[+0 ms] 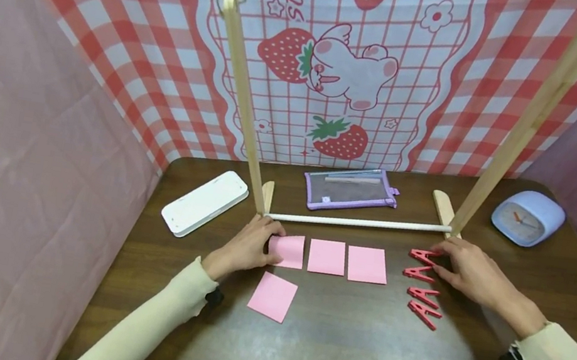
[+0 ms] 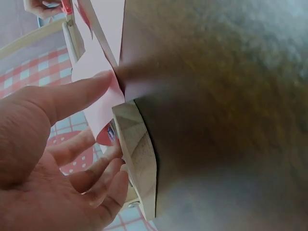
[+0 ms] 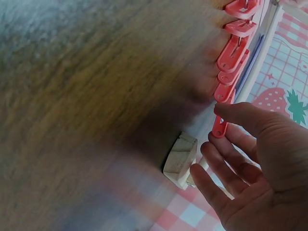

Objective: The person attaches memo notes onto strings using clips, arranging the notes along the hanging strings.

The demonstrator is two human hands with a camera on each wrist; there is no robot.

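At the left end of a row of pink sticky notes, my left hand (image 1: 249,242) pinches a pink sticky note (image 1: 289,251), its edge bent up between thumb and fingers. To its right lie two flat ones, a middle note (image 1: 327,257) and a right note (image 1: 368,265); another note (image 1: 272,296) lies slightly turned below. My right hand (image 1: 470,271) holds the handle ends of the farthest red clothespin (image 1: 421,255) between thumb and fingers. In the right wrist view, the thumb rests on that clothespin (image 3: 220,126). Several more red clothespins (image 1: 423,293) lie in a column below it.
A wooden frame (image 1: 245,96) with a string across its top and a white bar (image 1: 361,223) stands just beyond both hands. Behind the bar lies a purple-edged mesh pouch (image 1: 350,189). A white case (image 1: 204,203) is at left, a lilac clock (image 1: 528,218) at right.
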